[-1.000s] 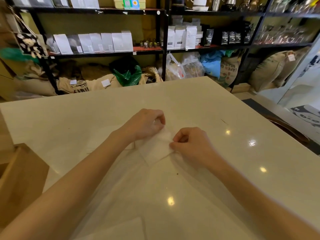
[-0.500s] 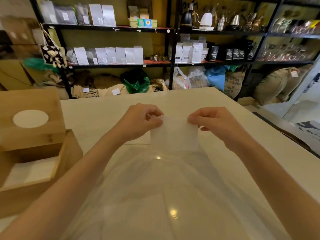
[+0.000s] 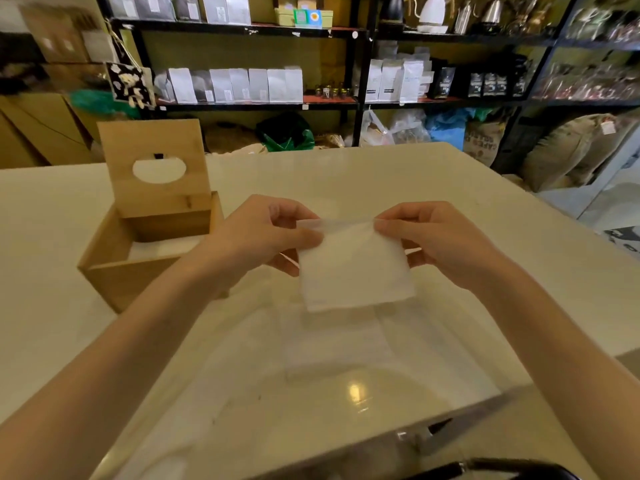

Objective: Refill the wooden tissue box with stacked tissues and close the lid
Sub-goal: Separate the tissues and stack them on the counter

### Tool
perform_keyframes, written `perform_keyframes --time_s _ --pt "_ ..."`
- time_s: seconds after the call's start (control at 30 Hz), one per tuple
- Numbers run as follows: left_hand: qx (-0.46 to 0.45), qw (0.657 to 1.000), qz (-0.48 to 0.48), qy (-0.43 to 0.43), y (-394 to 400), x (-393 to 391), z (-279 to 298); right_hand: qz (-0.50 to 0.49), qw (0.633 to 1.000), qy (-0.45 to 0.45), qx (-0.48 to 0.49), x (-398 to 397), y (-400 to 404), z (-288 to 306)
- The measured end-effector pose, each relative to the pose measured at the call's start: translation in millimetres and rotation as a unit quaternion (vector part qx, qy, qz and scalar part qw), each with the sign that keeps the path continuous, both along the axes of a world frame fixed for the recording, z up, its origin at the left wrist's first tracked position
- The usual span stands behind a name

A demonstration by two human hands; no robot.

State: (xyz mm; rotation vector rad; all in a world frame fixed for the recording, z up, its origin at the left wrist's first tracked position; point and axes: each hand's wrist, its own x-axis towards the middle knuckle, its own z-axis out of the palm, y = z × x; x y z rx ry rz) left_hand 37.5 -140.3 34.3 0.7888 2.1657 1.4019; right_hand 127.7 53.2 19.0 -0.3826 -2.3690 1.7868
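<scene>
Tissue [image 3: 353, 268]: white, folded, held above table [image 3: 450, 188], lower edge hanging free. Left hand [image 3: 263, 237] pinches upper left corner; right hand [image 3: 440, 240] pinches upper right corner. Wooden tissue box [image 3: 145, 258]: on table, left of left hand, lid [image 3: 156, 164] raised upright, oval slot visible, white tissue stack inside. Shelves [image 3: 360, 64] behind table: white pouches, dark bags; label text too blurred to read. Burlap sack [image 3: 485, 140]: partial print, unreadable.
</scene>
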Motion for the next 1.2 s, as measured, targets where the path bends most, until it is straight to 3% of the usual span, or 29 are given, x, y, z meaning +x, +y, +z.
perform_keyframes --time_s 0.23,0.63,0.77,0.9,1.03,1.2 --pt "-0.045 0.997 -0.013 -0.069 -25 12 -30 0.029 0.990 -0.104 -0.095 12 -21 -27" --pt "-0.108 0.992 0.018 -0.057 -29 9 -67 0.053 0.986 -0.156 -0.003 4 -28 -47" --pt "-0.107 0.994 0.015 -0.030 -29 8 -71 0.091 0.979 -0.170 0.061 1 -24 -44" --pt "-0.155 0.983 0.004 0.101 -29 12 -69 0.102 0.966 -0.152 0.185 1 -24 -43" --pt "-0.250 0.940 -0.031 0.231 -25 14 -62 0.116 0.927 -0.143 0.328 -1 -27 -41" --pt "-0.398 0.882 -0.086 0.237 -15 -1 -51 0.172 0.887 -0.171 0.394 -9 -20 -28"
